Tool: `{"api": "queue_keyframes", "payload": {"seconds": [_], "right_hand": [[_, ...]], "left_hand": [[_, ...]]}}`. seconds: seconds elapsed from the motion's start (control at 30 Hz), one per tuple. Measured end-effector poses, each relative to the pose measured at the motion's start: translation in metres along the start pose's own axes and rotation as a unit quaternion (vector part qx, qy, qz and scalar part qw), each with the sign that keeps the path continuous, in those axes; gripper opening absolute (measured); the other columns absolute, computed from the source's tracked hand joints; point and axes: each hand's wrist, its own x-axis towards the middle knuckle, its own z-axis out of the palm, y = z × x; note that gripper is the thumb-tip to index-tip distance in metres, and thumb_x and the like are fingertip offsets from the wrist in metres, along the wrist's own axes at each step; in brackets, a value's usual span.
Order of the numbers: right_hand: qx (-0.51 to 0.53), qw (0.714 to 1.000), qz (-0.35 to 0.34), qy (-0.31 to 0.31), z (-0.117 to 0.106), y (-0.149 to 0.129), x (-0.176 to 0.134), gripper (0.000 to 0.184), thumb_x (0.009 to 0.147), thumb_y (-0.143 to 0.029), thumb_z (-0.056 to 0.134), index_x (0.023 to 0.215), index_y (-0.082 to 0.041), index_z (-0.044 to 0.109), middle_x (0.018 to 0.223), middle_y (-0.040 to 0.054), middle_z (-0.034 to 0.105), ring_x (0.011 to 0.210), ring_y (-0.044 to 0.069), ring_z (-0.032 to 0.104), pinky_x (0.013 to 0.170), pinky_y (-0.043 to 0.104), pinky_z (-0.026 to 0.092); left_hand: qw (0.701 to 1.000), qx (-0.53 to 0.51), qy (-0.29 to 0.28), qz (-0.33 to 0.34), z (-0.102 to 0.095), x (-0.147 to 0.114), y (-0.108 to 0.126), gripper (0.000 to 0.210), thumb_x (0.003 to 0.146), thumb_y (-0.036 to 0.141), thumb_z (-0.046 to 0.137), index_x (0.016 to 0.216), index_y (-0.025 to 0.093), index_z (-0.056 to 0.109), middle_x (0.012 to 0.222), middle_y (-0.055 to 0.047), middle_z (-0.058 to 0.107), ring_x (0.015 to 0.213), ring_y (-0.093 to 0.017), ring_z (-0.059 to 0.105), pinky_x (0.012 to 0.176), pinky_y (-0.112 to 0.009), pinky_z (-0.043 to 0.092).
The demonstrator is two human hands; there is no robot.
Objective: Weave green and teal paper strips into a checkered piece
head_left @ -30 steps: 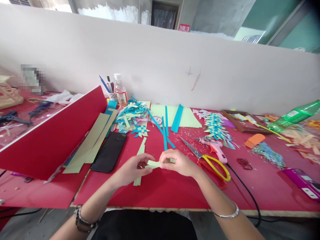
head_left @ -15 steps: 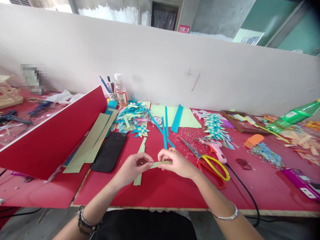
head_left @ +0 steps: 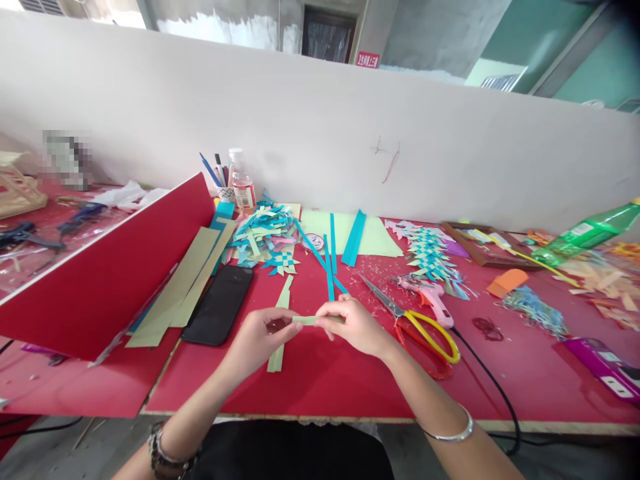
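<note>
A short pale green paper strip (head_left: 305, 321) is stretched level between my two hands above the red table. My left hand (head_left: 265, 337) pinches its left end between thumb and fingers. On the right end, my right hand (head_left: 353, 327) is closed, its fingers curled over the paper. More pale green strips (head_left: 276, 359) lie under and behind my left hand. Just beyond my right hand are narrow blue paper strips (head_left: 329, 267), some of them crossed. A small woven blue and green paper piece (head_left: 283, 262) rests behind the hands.
Scissors (head_left: 405, 313) with yellow and red handles and a pink glue gun (head_left: 427, 293) lie to the right. A black phone (head_left: 219, 305) is at left beside a red divider (head_left: 115, 267). Behind are a paper-scrap pile (head_left: 260, 230), a bottle (head_left: 243, 183) and a woven piece (head_left: 433, 250).
The strip between my hands has turned more level, and my left hand now grips its end. My right fingers have shifted slightly along the paper.
</note>
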Motion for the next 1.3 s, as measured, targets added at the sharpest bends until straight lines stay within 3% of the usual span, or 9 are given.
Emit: {"api": "queue_keyframes", "payload": {"seconds": [0.13,0.33,0.73,0.9,1.07,1.3], "right_hand": [[0.004,1.000,0.006,0.004,0.001,0.000,0.000,0.025,0.082,-0.040,0.047,0.072,-0.020,0.060,0.051,-0.0060,0.055,0.052,0.009,0.050,0.086,0.031,0.030],[0.005,0.999,0.033,-0.003,-0.003,0.002,-0.002,0.024,0.077,-0.042,0.052,0.079,-0.020,0.061,0.054,-0.0033,0.056,0.055,0.011,0.049,0.062,0.024,0.037],[0.055,0.998,0.043,0.007,-0.016,0.003,-0.008,0.030,0.078,-0.043,0.050,0.068,-0.017,0.063,0.045,-0.0039,0.050,0.045,0.008,0.045,0.050,0.021,0.036],[0.078,0.995,0.065,0.012,-0.022,0.006,-0.011,0.028,0.074,-0.043,0.056,0.069,-0.017,0.062,0.049,-0.0029,0.054,0.048,0.009,0.049,0.051,0.020,0.038],[0.102,0.991,0.085,0.018,-0.029,0.013,-0.016,0.028,0.076,-0.042,0.053,0.073,-0.015,0.062,0.055,-0.0008,0.060,0.037,0.005,0.044,0.040,0.019,0.034],[0.170,0.979,0.103,0.035,-0.027,0.020,-0.016,0.030,0.076,-0.044,0.051,0.073,-0.014,0.057,0.056,0.0009,0.063,0.034,0.007,0.050,0.038,0.019,0.036]], "left_hand": [[1.000,0.024,0.015,-0.006,-0.001,-0.001,0.004,0.028,0.075,0.038,0.051,0.070,0.014,0.066,0.059,-0.001,0.062,0.055,-0.012,0.051,0.052,-0.020,0.038],[0.999,0.037,0.011,-0.005,-0.005,0.001,-0.001,0.030,0.074,0.040,0.053,0.065,0.014,0.066,0.059,-0.002,0.063,0.050,-0.010,0.050,0.049,-0.019,0.038],[0.998,-0.038,0.015,-0.039,-0.013,0.001,-0.008,0.027,0.066,0.041,0.063,0.061,0.014,0.066,0.053,-0.001,0.061,0.047,-0.010,0.051,0.049,-0.019,0.040],[0.997,-0.044,0.044,-0.055,-0.017,-0.001,-0.009,0.028,0.066,0.042,0.062,0.061,0.014,0.066,0.048,0.000,0.058,0.047,-0.010,0.050,0.050,-0.020,0.041],[0.996,-0.045,0.058,-0.059,-0.024,-0.002,-0.016,0.031,0.066,0.044,0.061,0.063,0.013,0.065,0.051,-0.001,0.058,0.048,-0.010,0.049,0.050,-0.020,0.039],[0.995,-0.054,0.067,-0.060,-0.026,-0.004,-0.022,0.032,0.068,0.044,0.059,0.063,0.014,0.065,0.050,0.000,0.057,0.048,-0.010,0.048,0.051,-0.020,0.037]]}}
